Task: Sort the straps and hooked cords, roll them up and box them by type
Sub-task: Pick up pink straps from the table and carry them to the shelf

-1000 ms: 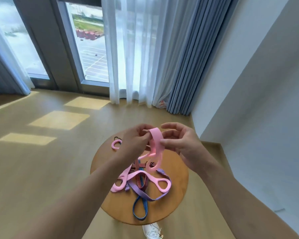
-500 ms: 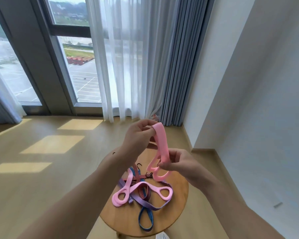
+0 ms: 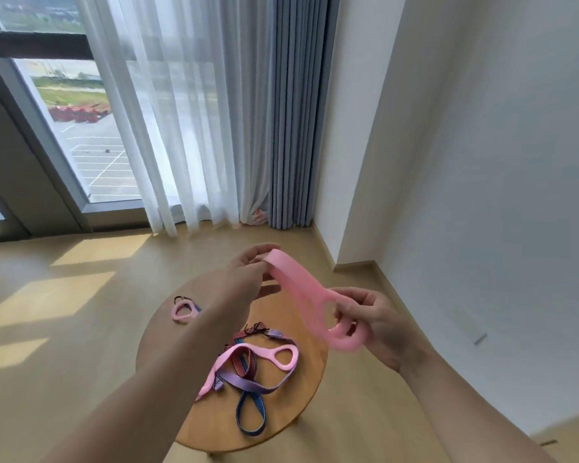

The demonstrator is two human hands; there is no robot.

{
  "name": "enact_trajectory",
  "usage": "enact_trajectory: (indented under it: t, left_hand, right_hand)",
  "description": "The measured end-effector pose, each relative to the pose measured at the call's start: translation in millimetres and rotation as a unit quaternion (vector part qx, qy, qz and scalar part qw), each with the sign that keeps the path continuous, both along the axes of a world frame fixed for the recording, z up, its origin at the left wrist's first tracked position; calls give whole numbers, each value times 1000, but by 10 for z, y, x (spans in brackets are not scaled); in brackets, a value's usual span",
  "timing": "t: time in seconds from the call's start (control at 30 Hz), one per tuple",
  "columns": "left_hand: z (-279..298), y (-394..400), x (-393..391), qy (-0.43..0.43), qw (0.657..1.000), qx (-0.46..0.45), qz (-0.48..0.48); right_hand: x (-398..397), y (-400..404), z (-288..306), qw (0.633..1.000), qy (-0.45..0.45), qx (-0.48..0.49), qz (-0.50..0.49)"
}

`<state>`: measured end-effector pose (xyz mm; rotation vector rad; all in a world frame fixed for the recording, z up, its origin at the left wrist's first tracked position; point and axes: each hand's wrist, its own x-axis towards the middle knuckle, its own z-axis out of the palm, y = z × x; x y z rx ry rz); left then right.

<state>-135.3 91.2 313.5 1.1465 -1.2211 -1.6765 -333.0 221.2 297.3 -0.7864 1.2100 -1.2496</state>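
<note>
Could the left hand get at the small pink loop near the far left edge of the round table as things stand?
Probably not yet. The left hand is pinching one end of the pink strap, whose loop end the right hand grips. The small pink loop lies uncovered beside the left forearm, so once the strap is released the way looks free.

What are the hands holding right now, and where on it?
One pink rubbery strap: the left hand pinches its flat folded end, the right hand grips its looped end, fingers through the hole.
</note>
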Motion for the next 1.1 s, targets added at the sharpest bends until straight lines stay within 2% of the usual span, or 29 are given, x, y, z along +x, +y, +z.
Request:
enact_trajectory:
  t: [0.13, 0.23, 0.33, 0.57, 0.77, 0.97, 1.1]
  left_hand:
    - [-133, 169, -615, -62, 989, -17, -133]
    - [-165, 404, -1153, -108, 955, -51, -273]
    - [-165, 646, -1729, -97, 924, -46, -366]
    - [-242, 1348, -3285, -118, 900, -39, -419]
    - [-312, 2123, -4500, -112, 886, -35, -448]
    - [-548, 2888, -5443, -182, 843, -74, -500]
    - [-718, 3287, -5862, -253, 798, -128, -532]
  right_hand:
    - [-515, 344, -66, 994, -27, 17, -106]
    - [-971, 701, -84, 988, -15, 29, -154]
    - [-1416, 1090, -115, 978, 7, 45, -202]
    - [-2418, 2177, -219, 941, 31, 84, -325]
    - [-3130, 3126, -461, 889, -37, 95, -447]
    - [-3746, 3900, -747, 810, 22, 213, -545]
    - [-4034, 4213, -874, 767, 69, 255, -584]
